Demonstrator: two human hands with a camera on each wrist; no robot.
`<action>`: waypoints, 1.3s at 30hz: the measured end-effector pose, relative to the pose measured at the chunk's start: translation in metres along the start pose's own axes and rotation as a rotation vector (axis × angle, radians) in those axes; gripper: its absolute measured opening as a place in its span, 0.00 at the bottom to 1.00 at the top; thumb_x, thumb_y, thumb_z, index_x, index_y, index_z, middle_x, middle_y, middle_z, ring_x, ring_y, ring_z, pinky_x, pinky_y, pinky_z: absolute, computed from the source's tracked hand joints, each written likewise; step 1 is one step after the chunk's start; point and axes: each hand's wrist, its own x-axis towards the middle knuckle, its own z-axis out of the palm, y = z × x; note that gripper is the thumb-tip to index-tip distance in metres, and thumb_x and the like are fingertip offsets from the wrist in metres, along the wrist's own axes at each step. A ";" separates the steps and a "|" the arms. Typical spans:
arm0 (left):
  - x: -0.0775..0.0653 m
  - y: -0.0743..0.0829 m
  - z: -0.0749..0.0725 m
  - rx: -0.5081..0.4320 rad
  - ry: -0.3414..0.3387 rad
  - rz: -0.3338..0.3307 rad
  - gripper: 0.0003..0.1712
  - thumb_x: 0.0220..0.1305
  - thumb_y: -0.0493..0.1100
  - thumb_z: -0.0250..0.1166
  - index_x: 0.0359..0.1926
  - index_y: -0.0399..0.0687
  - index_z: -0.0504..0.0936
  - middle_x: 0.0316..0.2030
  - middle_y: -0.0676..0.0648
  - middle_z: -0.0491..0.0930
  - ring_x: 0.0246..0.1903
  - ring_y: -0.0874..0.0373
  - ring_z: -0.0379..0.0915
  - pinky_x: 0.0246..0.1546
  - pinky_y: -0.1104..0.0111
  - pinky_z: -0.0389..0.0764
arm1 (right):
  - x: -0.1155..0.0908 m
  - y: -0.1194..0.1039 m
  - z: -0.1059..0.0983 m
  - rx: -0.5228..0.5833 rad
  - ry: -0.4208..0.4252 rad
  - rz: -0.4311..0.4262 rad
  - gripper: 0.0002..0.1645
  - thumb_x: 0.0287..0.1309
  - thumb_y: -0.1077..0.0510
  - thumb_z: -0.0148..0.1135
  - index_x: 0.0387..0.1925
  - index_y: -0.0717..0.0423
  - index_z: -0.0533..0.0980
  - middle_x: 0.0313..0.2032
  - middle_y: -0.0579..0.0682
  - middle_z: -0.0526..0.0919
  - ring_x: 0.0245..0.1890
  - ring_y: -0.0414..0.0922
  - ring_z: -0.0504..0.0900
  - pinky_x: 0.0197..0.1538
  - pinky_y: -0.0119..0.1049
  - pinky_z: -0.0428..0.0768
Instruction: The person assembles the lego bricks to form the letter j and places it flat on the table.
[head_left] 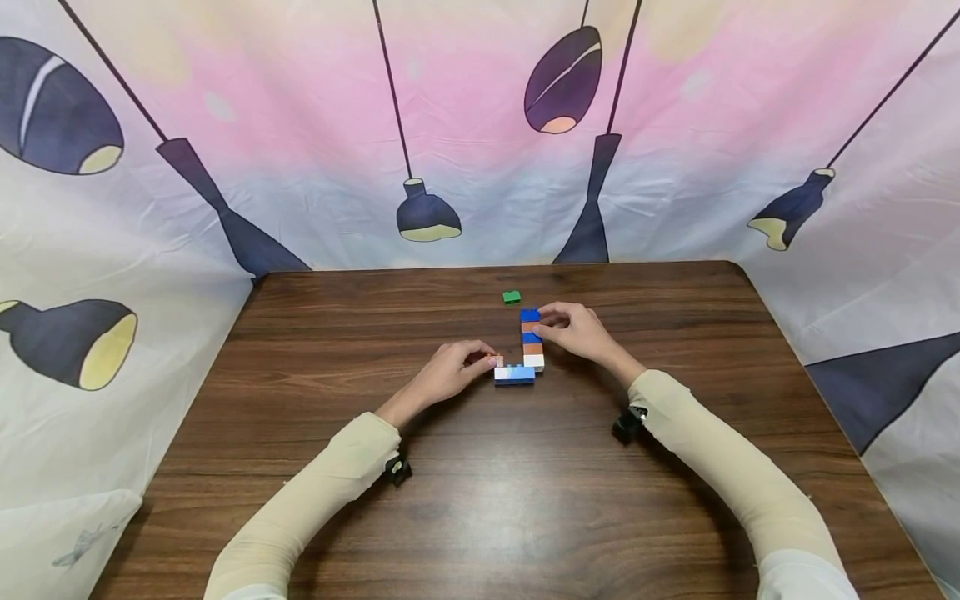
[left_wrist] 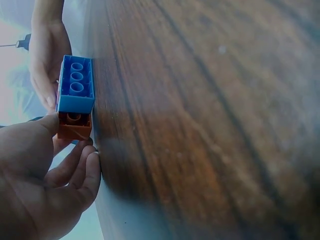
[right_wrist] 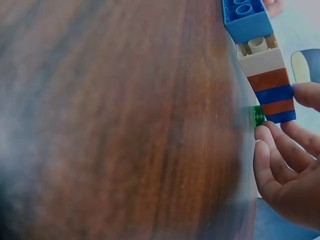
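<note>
A longer blue brick (head_left: pixel 514 377) lies on its side, with its hollow underside toward the left wrist camera. My left hand (head_left: pixel 446 371) pinches an orange brick (left_wrist: pixel 75 132) joined at its left end. At the other end a white brick (right_wrist: pixel 262 62) begins a row of alternating orange and blue bricks that runs away from me. My right hand (head_left: pixel 576 332) grips the far part of this row, thumb on one side of the blue brick (right_wrist: pixel 275 94) and fingers at the end blue brick (right_wrist: pixel 281 116).
A small green brick (head_left: pixel 512 297) lies alone beyond the row, near the back of the brown wooden table (head_left: pixel 480 492). Behind the table hangs a curtain (head_left: pixel 480 125) printed with dark lamps. A small dark camera (head_left: pixel 628 425) sits at the right wrist.
</note>
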 end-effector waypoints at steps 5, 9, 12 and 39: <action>0.001 -0.002 -0.001 0.000 -0.014 0.000 0.16 0.78 0.50 0.58 0.52 0.48 0.86 0.47 0.50 0.86 0.48 0.58 0.80 0.53 0.59 0.79 | 0.004 0.002 0.003 -0.018 -0.023 0.021 0.32 0.66 0.41 0.66 0.63 0.56 0.78 0.54 0.54 0.85 0.52 0.51 0.84 0.54 0.51 0.80; 0.001 -0.002 -0.001 0.011 -0.025 0.002 0.16 0.78 0.50 0.58 0.53 0.47 0.86 0.48 0.50 0.86 0.48 0.58 0.80 0.53 0.59 0.79 | 0.006 0.003 0.005 -0.030 -0.031 0.036 0.32 0.66 0.42 0.67 0.62 0.57 0.78 0.53 0.54 0.85 0.52 0.51 0.84 0.54 0.50 0.80; 0.001 -0.003 -0.001 0.019 -0.027 0.004 0.17 0.78 0.50 0.58 0.54 0.46 0.85 0.48 0.49 0.86 0.48 0.57 0.80 0.53 0.59 0.79 | 0.007 0.004 0.006 -0.034 -0.032 0.043 0.31 0.66 0.42 0.67 0.62 0.57 0.79 0.52 0.54 0.86 0.51 0.50 0.84 0.54 0.50 0.80; 0.003 0.005 0.004 0.012 -0.040 0.034 0.25 0.70 0.56 0.67 0.59 0.46 0.82 0.50 0.50 0.82 0.45 0.59 0.76 0.48 0.61 0.79 | 0.066 -0.008 -0.016 -0.222 -0.043 -0.046 0.24 0.70 0.48 0.65 0.61 0.55 0.80 0.55 0.55 0.85 0.53 0.52 0.82 0.56 0.50 0.79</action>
